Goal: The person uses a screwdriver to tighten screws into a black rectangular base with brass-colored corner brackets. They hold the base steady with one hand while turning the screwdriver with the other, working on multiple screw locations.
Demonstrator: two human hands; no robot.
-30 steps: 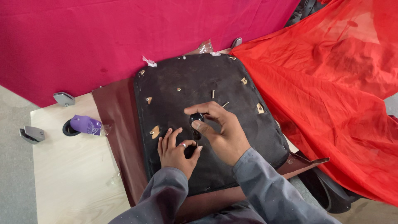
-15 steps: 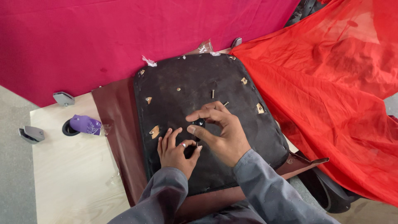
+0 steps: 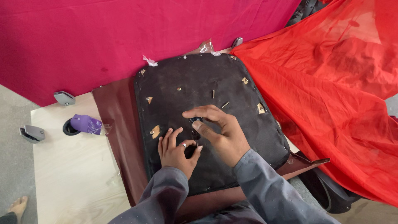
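A black fabric-covered seat panel [image 3: 195, 79] lies underside up on a brown sheet [image 3: 116, 120]. My right hand [image 3: 222, 132] hovers over its middle, thumb and fingertips pinched around a small dark part [image 3: 195, 120] on the panel. My left hand [image 3: 178, 151], with a ring on one finger, rests on the panel just below, fingertips pressing on a small dark piece under them. Two loose screws [image 3: 219, 99] lie on the panel above my right hand. Tan wood patches [image 3: 155, 131] show through cut-outs in the fabric.
A magenta cloth [image 3: 124, 33] covers the back. A red sheer cloth [image 3: 331, 95] drapes at the right. On the pale wood board [image 3: 70, 174] at left lie a purple-wrapped item [image 3: 85, 123] beside a black ring and two grey metal brackets [image 3: 33, 132]. A bare foot [image 3: 18, 205] shows bottom left.
My right hand's fingers have shifted slightly around the small dark part, the thumb now lower. My left hand has stayed almost still.
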